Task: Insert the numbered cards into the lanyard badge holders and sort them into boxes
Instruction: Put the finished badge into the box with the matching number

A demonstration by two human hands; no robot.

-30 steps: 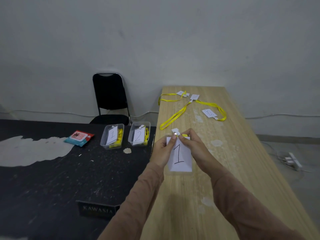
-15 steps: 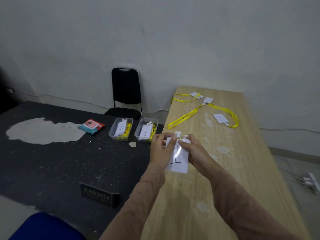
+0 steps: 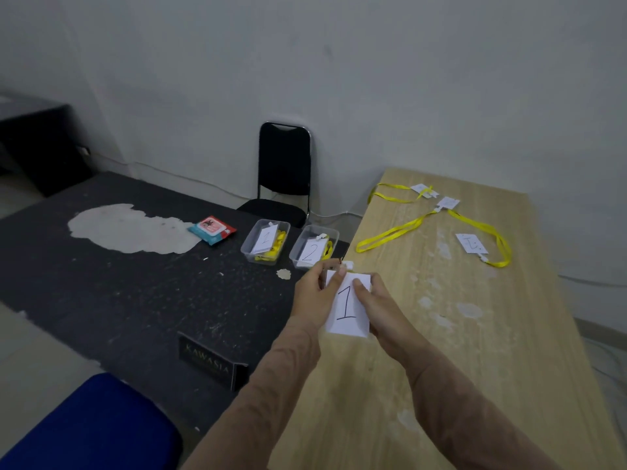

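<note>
Both hands hold a clear badge holder with a white card marked 1 (image 3: pixel 347 306) above the near left part of the wooden table (image 3: pixel 475 334). My left hand (image 3: pixel 314 293) pinches its top left corner near the white clip. My right hand (image 3: pixel 375 308) grips its right edge, thumb on the card face. Two clear boxes stand on the black table: the box labelled 1 (image 3: pixel 265 241) and the box labelled 2 (image 3: pixel 314 246), each with yellow lanyards inside. More yellow lanyards with badge holders (image 3: pixel 471 232) lie at the far end of the wooden table.
A red and teal wipes packet (image 3: pixel 212 230) lies left of the boxes on the black table (image 3: pixel 118 293). A black nameplate (image 3: pixel 212 362) stands at its near edge. A black chair (image 3: pixel 284 171) stands by the wall. A blue seat (image 3: pixel 91 425) shows bottom left.
The view has swung left and down. The card marked 1 sits deeper between my hands, and my right thumb now lies on its face.
</note>
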